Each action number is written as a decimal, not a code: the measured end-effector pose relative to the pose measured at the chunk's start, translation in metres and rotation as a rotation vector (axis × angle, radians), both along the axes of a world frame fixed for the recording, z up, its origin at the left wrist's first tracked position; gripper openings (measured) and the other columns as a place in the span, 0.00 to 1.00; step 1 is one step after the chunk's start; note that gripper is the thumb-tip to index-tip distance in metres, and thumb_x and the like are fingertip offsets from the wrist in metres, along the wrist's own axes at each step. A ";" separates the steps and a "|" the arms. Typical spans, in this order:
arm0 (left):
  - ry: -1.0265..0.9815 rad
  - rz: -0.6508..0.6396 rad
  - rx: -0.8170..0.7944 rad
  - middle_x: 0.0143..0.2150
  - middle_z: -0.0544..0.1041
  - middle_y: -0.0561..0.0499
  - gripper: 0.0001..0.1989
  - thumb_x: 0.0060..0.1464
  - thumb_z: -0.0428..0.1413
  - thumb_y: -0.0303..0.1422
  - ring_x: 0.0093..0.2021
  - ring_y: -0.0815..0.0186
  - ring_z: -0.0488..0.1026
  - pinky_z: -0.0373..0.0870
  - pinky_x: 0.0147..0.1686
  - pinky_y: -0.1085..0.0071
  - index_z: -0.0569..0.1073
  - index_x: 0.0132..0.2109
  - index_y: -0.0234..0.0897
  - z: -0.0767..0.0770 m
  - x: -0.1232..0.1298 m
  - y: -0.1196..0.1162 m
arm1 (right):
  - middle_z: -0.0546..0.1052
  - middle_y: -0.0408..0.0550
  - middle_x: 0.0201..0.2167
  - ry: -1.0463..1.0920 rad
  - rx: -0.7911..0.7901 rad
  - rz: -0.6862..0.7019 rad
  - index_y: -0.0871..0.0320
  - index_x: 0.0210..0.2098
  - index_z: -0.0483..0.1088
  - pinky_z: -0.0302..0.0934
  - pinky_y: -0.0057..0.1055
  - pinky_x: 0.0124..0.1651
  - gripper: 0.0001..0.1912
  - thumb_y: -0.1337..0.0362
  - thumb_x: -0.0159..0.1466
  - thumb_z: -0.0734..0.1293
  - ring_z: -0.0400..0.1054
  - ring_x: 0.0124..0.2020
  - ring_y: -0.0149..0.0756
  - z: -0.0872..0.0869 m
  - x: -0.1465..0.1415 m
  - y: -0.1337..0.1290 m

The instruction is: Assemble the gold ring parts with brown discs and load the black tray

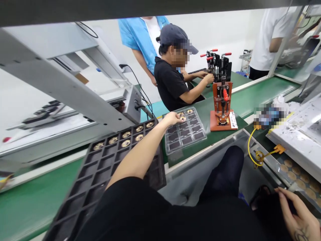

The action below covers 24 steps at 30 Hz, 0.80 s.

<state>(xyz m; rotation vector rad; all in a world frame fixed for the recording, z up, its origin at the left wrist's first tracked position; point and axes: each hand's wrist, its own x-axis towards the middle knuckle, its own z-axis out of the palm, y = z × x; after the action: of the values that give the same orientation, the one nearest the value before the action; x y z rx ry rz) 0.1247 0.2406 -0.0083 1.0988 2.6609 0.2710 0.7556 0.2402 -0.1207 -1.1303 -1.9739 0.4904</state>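
Observation:
My left hand (172, 119) reaches over a clear plastic tray (173, 147) with square pockets. Its fingertips are closed on a round gold ring-shaped part (183, 118) at one of the pockets. Another gold part (190, 111) sits in a pocket by the tray's far edge. Under my left forearm lies a black compartment tray (100, 164), with several gold ring parts (125, 143) in its far rows. My right hand (299, 216) is low at the right, beside my dark-clothed leg, fingers loosely apart with nothing seen in them.
A red-brown toggle-clamp fixture (222, 108) stands right of the clear tray on the green bench (260, 93). Across it, a person in a dark cap (173, 77) works at black clamps (218, 65). A yellow cable (250, 147) hangs at right. A grey beam (62, 73) slants at left.

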 end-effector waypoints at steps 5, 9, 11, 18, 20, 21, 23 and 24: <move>0.047 -0.090 0.119 0.26 0.73 0.54 0.17 0.53 0.70 0.31 0.34 0.63 0.69 0.60 0.38 0.70 0.68 0.28 0.39 0.017 0.017 0.003 | 0.88 0.49 0.42 -0.007 -0.108 -0.057 0.44 0.44 0.83 0.84 0.52 0.48 0.15 0.44 0.69 0.70 0.86 0.40 0.58 -0.001 -0.001 0.004; -0.001 -0.406 0.259 0.35 0.79 0.52 0.06 0.59 0.65 0.30 0.38 0.62 0.75 0.66 0.41 0.70 0.75 0.36 0.39 0.033 0.092 0.016 | 0.88 0.50 0.40 0.059 -0.284 -0.017 0.49 0.47 0.83 0.83 0.43 0.46 0.18 0.44 0.71 0.71 0.86 0.41 0.52 0.015 -0.011 0.014; -0.115 -0.809 0.463 0.40 0.82 0.49 0.02 0.63 0.60 0.29 0.40 0.62 0.78 0.71 0.44 0.69 0.77 0.40 0.39 0.036 0.150 0.027 | 0.87 0.50 0.37 0.134 -0.382 0.054 0.51 0.47 0.82 0.82 0.39 0.42 0.18 0.45 0.73 0.70 0.85 0.37 0.47 0.037 -0.026 0.022; -0.143 -1.556 0.916 0.49 0.84 0.40 0.11 0.74 0.53 0.31 0.50 0.57 0.82 0.80 0.53 0.60 0.79 0.44 0.40 0.041 0.321 0.076 | 0.81 0.50 0.46 0.382 -0.301 0.287 0.52 0.66 0.71 0.76 0.35 0.40 0.34 0.49 0.65 0.79 0.78 0.39 0.38 0.125 -0.065 0.062; -0.158 -1.635 0.934 0.49 0.85 0.39 0.13 0.75 0.50 0.32 0.50 0.56 0.82 0.81 0.54 0.59 0.79 0.44 0.39 0.043 0.345 0.090 | 0.80 0.48 0.41 0.344 -0.262 0.217 0.53 0.60 0.75 0.74 0.34 0.38 0.28 0.53 0.65 0.80 0.75 0.35 0.35 0.138 -0.055 0.067; -0.177 -1.653 0.928 0.49 0.84 0.38 0.14 0.76 0.49 0.32 0.51 0.55 0.82 0.81 0.55 0.58 0.80 0.45 0.39 0.044 0.355 0.096 | 0.79 0.46 0.39 0.332 -0.250 0.178 0.54 0.57 0.76 0.73 0.34 0.37 0.24 0.54 0.65 0.79 0.74 0.34 0.35 0.142 -0.049 0.068; -0.221 -1.674 0.910 0.50 0.84 0.39 0.15 0.77 0.48 0.33 0.51 0.56 0.82 0.81 0.56 0.57 0.80 0.45 0.38 0.045 0.371 0.105 | 0.78 0.45 0.36 0.341 -0.243 0.122 0.54 0.54 0.77 0.72 0.34 0.36 0.20 0.54 0.65 0.79 0.72 0.33 0.34 0.146 -0.034 0.067; -0.243 -1.681 0.905 0.49 0.84 0.39 0.15 0.77 0.48 0.33 0.50 0.56 0.82 0.81 0.56 0.57 0.80 0.46 0.38 0.046 0.378 0.109 | 0.78 0.45 0.36 0.357 -0.247 0.099 0.54 0.54 0.77 0.72 0.34 0.36 0.21 0.54 0.65 0.79 0.72 0.33 0.34 0.146 -0.028 0.066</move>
<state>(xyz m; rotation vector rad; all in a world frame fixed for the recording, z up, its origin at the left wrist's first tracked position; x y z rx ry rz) 0.5031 0.3492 0.0372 2.7057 0.6043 1.0578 0.7281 0.3061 0.0256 -1.0110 -1.6927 0.9418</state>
